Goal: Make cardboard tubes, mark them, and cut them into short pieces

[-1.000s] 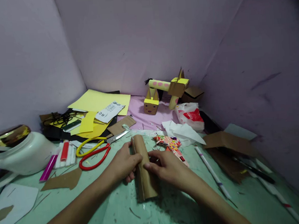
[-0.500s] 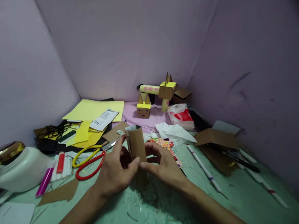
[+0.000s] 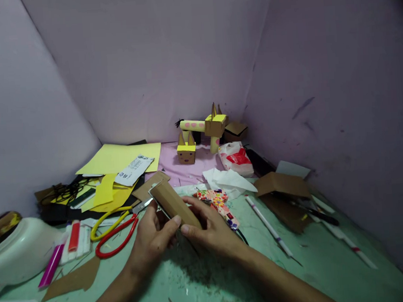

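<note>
A brown cardboard tube [image 3: 175, 203] leans with its upper end toward the left, held between both hands above the green table. My left hand [image 3: 156, 239] grips its left side, thumb on the front and fingers partly hidden behind. My right hand [image 3: 208, 226] holds the lower right side, its thumb beside the left thumb. Scissors with red and yellow handles [image 3: 117, 230] lie to the left of the left hand. A flowered cloth item [image 3: 219, 205] rests just beyond the right hand.
White teapot [image 3: 25, 250] and markers [image 3: 74, 236] stand or lie left. Yellow paper [image 3: 119, 156], cardboard animal figures [image 3: 187, 154] and a plastic bag [image 3: 235, 159] are at the back. A white stick [image 3: 269, 224] and folded cardboard [image 3: 282, 187] lie right.
The tube has gone from upright to tilted, its top end now to the left. Both hands have turned with it and keep their hold. The whole view has shifted slightly.
</note>
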`<state>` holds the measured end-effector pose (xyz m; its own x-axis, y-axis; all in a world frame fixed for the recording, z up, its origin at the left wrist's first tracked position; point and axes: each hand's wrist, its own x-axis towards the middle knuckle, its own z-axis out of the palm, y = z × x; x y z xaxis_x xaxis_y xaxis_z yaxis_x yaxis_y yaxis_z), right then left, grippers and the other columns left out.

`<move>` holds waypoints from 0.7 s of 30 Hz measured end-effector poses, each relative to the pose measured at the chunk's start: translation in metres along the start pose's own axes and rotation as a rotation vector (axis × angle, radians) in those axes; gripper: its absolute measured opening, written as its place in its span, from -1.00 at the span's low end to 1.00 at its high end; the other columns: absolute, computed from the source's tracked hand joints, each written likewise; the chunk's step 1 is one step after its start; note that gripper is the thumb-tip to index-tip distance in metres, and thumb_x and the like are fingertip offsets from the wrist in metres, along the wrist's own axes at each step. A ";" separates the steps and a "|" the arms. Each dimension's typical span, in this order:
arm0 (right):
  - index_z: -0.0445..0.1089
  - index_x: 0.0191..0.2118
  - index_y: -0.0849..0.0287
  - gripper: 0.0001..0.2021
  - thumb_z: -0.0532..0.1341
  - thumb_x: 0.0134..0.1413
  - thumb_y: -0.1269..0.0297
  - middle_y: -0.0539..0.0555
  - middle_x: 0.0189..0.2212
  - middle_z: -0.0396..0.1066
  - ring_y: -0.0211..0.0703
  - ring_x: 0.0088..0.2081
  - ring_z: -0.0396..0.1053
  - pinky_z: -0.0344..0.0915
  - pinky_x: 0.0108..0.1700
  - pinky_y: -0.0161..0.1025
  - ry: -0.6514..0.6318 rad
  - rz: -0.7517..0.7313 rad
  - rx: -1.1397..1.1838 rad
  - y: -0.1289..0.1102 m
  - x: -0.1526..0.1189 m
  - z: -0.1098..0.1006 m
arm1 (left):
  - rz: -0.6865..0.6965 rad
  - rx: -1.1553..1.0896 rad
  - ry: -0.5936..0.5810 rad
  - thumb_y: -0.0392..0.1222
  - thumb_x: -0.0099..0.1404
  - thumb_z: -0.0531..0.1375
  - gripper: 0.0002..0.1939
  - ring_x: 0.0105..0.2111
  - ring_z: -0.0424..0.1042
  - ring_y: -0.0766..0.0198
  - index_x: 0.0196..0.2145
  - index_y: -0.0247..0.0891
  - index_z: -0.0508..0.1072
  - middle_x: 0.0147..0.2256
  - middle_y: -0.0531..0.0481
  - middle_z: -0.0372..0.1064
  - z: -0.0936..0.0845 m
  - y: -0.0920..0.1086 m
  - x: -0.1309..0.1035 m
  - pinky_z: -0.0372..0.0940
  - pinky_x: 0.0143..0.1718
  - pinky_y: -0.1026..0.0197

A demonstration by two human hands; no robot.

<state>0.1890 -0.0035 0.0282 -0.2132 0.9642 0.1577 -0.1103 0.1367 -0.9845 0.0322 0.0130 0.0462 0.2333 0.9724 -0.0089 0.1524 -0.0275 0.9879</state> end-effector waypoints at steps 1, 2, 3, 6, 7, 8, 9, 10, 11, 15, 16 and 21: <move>0.26 0.04 0.05 -0.46 0.30 -0.16 0.26 0.12 -0.03 0.43 0.07 0.00 0.37 0.26 0.02 -0.02 0.001 -0.001 0.022 0.001 0.000 0.001 | 0.001 0.004 0.001 0.04 0.09 0.25 -0.47 -0.67 0.29 0.33 -0.08 -0.29 0.24 -0.57 0.15 0.31 0.000 0.000 0.000 0.21 -0.67 0.32; 0.26 0.03 0.04 -0.46 0.32 -0.16 0.25 0.11 -0.05 0.44 0.07 0.00 0.37 0.27 0.02 -0.02 -0.001 -0.008 0.050 0.002 0.000 0.003 | 0.004 0.012 0.000 0.05 0.08 0.26 -0.48 -0.66 0.29 0.32 -0.09 -0.30 0.28 -0.56 0.13 0.32 -0.001 0.001 -0.001 0.21 -0.66 0.31; 0.27 0.03 0.02 -0.46 0.33 -0.16 0.24 0.10 -0.06 0.45 0.07 -0.01 0.38 0.28 0.01 -0.02 -0.004 -0.018 0.076 0.003 0.000 0.004 | 0.009 0.019 -0.003 0.06 0.06 0.26 -0.49 -0.64 0.31 0.30 -0.11 -0.31 0.31 -0.55 0.10 0.34 -0.001 0.002 -0.002 0.23 -0.63 0.29; 0.29 0.04 0.04 -0.45 0.37 -0.15 0.20 0.12 -0.04 0.43 0.08 0.01 0.37 0.27 0.04 0.00 -0.030 -0.065 0.090 0.000 -0.004 0.007 | 0.025 -0.006 0.010 0.06 0.01 0.29 -0.50 -0.49 0.44 0.16 -0.17 -0.32 0.40 -0.47 0.00 0.44 0.000 0.008 -0.006 0.33 -0.46 0.22; 0.30 0.06 0.05 -0.42 0.38 -0.15 0.19 0.14 0.00 0.41 0.10 0.03 0.36 0.26 0.06 0.02 -0.046 -0.077 0.068 -0.003 -0.005 0.006 | 0.028 -0.030 0.031 0.05 0.00 0.30 -0.51 -0.43 0.47 0.12 -0.17 -0.31 0.42 -0.43 -0.02 0.47 0.000 0.010 -0.007 0.36 -0.39 0.19; 0.30 0.08 0.07 -0.40 0.39 -0.16 0.19 0.16 0.04 0.37 0.10 0.04 0.35 0.26 0.07 0.03 -0.050 -0.083 0.030 -0.006 -0.006 0.005 | 0.032 -0.050 0.064 0.04 -0.02 0.30 -0.52 -0.39 0.48 0.09 -0.19 -0.30 0.42 -0.41 -0.02 0.48 -0.001 0.012 -0.008 0.37 -0.34 0.17; 0.30 0.09 0.07 -0.37 0.40 -0.18 0.19 0.17 0.06 0.35 0.10 0.04 0.35 0.25 0.08 0.05 -0.040 -0.085 -0.022 -0.011 -0.006 0.001 | 0.034 -0.059 0.107 0.04 -0.03 0.31 -0.56 -0.36 0.49 0.07 -0.23 -0.27 0.43 -0.44 0.00 0.47 -0.002 0.013 -0.009 0.38 -0.32 0.16; 0.30 0.09 0.07 -0.37 0.41 -0.20 0.20 0.18 0.07 0.33 0.09 0.04 0.35 0.26 0.07 0.06 -0.015 -0.082 -0.081 -0.016 -0.005 -0.004 | 0.033 -0.052 0.153 0.04 -0.04 0.32 -0.62 -0.35 0.49 0.06 -0.32 -0.25 0.43 -0.49 0.03 0.44 -0.004 0.014 -0.008 0.39 -0.32 0.16; 0.31 0.08 0.08 -0.38 0.41 -0.19 0.22 0.18 0.07 0.34 0.07 0.02 0.36 0.28 0.06 0.06 0.028 -0.072 -0.145 -0.022 -0.001 -0.011 | 0.030 -0.030 0.196 0.06 -0.04 0.32 -0.67 -0.36 0.48 0.06 -0.42 -0.23 0.41 -0.57 0.05 0.39 -0.008 0.013 -0.007 0.38 -0.34 0.17; 0.34 0.02 0.19 -0.57 0.29 -0.03 0.34 0.20 -0.04 0.41 -0.05 -0.10 0.43 0.42 -0.12 -0.08 0.280 0.011 -0.467 -0.040 0.042 -0.056 | 0.020 0.031 0.294 0.14 -0.01 0.31 -0.61 -0.48 0.41 0.14 -0.63 -0.19 0.30 -0.70 0.08 0.25 -0.025 0.005 0.001 0.33 -0.50 0.24; 0.34 0.01 0.21 -0.59 0.28 -0.03 0.39 0.21 -0.04 0.41 -0.06 -0.11 0.43 0.41 -0.12 -0.08 0.319 0.017 -0.522 -0.042 0.059 -0.068 | 0.009 0.031 0.304 0.15 0.00 0.31 -0.61 -0.52 0.39 0.17 -0.62 -0.19 0.31 -0.69 0.08 0.27 -0.029 0.002 0.003 0.31 -0.54 0.24; 0.43 -0.12 0.23 -0.72 0.32 -0.02 0.49 0.16 -0.06 0.40 -0.01 -0.04 0.37 0.30 0.03 0.05 0.343 0.008 -0.743 -0.027 0.142 -0.104 | -0.074 0.142 0.291 0.23 -0.05 0.31 -0.58 -0.44 0.52 -0.03 -0.48 -0.19 0.45 -0.51 -0.07 0.52 -0.045 -0.013 0.006 0.43 -0.51 0.12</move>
<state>0.2625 0.1528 0.0694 0.1112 0.9652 0.2365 0.5875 0.1281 -0.7990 -0.0118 0.0296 0.0402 -0.0641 0.9978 -0.0149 0.2956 0.0332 0.9547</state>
